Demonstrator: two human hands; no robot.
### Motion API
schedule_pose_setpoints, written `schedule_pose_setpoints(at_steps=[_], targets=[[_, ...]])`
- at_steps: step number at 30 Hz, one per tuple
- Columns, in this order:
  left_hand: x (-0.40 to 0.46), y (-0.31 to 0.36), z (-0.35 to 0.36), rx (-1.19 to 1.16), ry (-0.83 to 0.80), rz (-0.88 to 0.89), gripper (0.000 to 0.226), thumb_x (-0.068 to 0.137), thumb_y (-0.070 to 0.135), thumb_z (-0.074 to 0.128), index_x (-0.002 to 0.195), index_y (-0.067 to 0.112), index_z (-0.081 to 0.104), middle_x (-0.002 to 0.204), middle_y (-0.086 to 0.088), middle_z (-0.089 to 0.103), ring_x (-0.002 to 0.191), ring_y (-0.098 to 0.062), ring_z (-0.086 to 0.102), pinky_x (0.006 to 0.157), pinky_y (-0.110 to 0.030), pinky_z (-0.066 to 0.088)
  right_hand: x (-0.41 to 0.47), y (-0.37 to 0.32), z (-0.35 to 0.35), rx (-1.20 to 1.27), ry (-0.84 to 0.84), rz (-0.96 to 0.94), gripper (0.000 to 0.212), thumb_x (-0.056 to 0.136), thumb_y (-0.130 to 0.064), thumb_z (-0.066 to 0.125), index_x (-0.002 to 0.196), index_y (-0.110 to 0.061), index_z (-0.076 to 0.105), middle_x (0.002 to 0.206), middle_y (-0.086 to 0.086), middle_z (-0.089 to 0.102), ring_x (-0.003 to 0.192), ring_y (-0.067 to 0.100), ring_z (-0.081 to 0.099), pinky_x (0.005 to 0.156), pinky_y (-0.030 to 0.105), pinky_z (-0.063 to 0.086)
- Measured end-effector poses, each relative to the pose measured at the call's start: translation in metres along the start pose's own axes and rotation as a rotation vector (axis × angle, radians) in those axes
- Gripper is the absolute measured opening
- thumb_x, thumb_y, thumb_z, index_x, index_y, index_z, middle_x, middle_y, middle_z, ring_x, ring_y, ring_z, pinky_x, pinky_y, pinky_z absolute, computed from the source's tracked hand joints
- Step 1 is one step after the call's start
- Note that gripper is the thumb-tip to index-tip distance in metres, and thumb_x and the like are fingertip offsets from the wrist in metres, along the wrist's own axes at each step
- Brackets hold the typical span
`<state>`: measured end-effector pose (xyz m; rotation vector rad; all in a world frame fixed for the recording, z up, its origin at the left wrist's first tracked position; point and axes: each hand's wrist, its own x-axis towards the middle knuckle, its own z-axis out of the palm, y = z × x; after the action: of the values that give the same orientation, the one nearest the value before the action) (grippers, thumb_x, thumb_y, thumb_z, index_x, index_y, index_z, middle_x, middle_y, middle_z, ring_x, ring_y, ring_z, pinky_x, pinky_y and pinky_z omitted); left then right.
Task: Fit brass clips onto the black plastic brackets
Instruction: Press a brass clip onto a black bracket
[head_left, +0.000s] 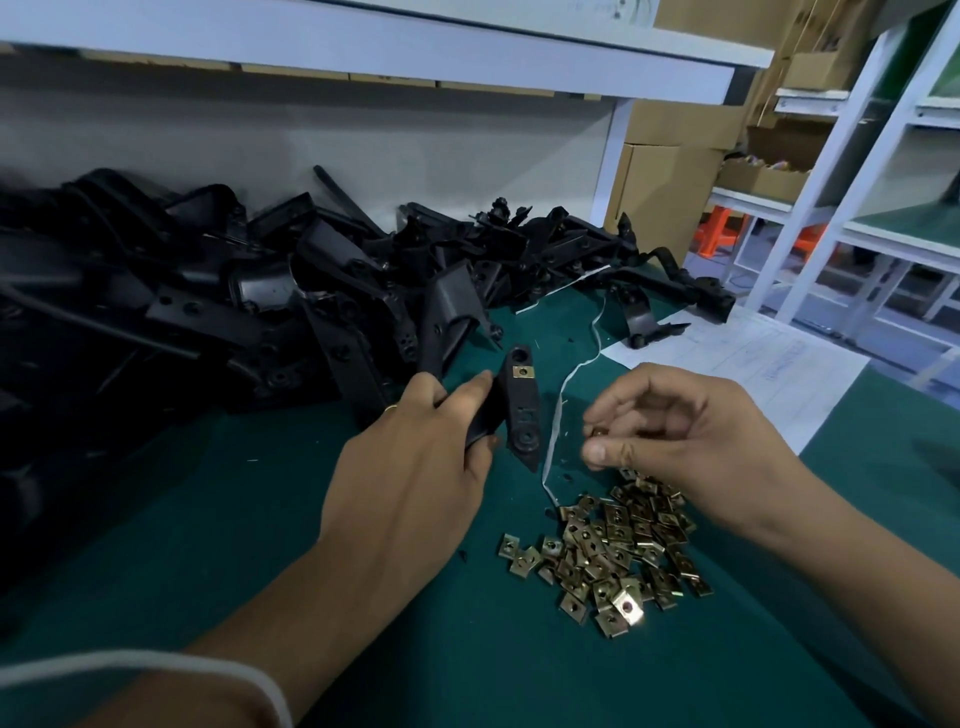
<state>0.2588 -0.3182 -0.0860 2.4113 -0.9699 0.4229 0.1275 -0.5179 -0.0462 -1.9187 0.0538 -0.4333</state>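
A black plastic bracket (519, 410), one brass clip (523, 371) already fitted, is gripped by the left hand (415, 457) above a green work mat (260, 519). A small clip (600, 431) is pinched by the right hand (691, 436) over the loose clip pile (613, 551). More brackets (208, 301) are heaped behind; white shelving (857, 208) and cardboard boxes (670, 171) are seen beyond.

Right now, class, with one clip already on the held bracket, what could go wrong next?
1. The right hand pinches a small brass clip by its fingertips; it could slip into the loose clip pile.
2. The left hand holds the black bracket in mid-air, so it may twist when pressed.
3. The white strip lies close beside it and could snag.
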Motion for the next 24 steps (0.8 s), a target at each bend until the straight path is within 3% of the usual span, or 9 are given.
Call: schedule_pose_setpoints(at_steps=[5,13,19,24], targets=[[0.000,-0.001,0.002,0.033,0.005,0.047,0.059,0.104,0.048,0.049,0.159,0.045,0.028,0.113,0.015,0.045,0.077,-0.006,0.047,0.058,-0.022,0.040,-0.001,0.003,0.008,0.027,-0.018,0.039,0.030,0.069,-0.018,0.087,0.098,-0.021,0.083,0.085,0.004,0.075,0.078,0.013,0.067,0.078,0.019,0.057],[-0.001,0.001,0.002,-0.004,0.003,0.091,0.059,0.101,0.048,0.054,0.156,0.046,0.033,0.108,0.017,0.046,0.074,-0.006,0.050,0.058,-0.023,0.046,0.001,0.009,0.014,0.106,0.125,0.061,0.027,0.090,-0.019,0.065,0.113,-0.010,0.077,0.087,0.014,0.076,0.067,0.019,0.069,0.069,0.026,0.059],[-0.002,0.004,-0.005,-0.048,0.033,0.107,0.060,0.096,0.045,0.050,0.156,0.041,0.040,0.105,0.014,0.048,0.073,-0.008,0.052,0.056,-0.027,0.050,0.001,0.006,0.019,0.270,0.012,0.078,0.020,0.098,-0.014,0.059,0.108,0.001,0.067,0.088,0.022,0.074,0.068,0.026,0.071,0.066,0.030,0.059],[-0.002,0.005,-0.007,-0.070,0.064,0.126,0.059,0.095,0.043,0.051,0.154,0.041,0.042,0.107,0.012,0.050,0.075,-0.009,0.054,0.055,-0.026,0.048,-0.001,0.001,0.016,0.360,-0.083,0.099,0.015,0.096,-0.015,0.067,0.102,-0.003,0.073,0.091,0.028,0.073,0.071,0.031,0.073,0.068,0.036,0.061]])
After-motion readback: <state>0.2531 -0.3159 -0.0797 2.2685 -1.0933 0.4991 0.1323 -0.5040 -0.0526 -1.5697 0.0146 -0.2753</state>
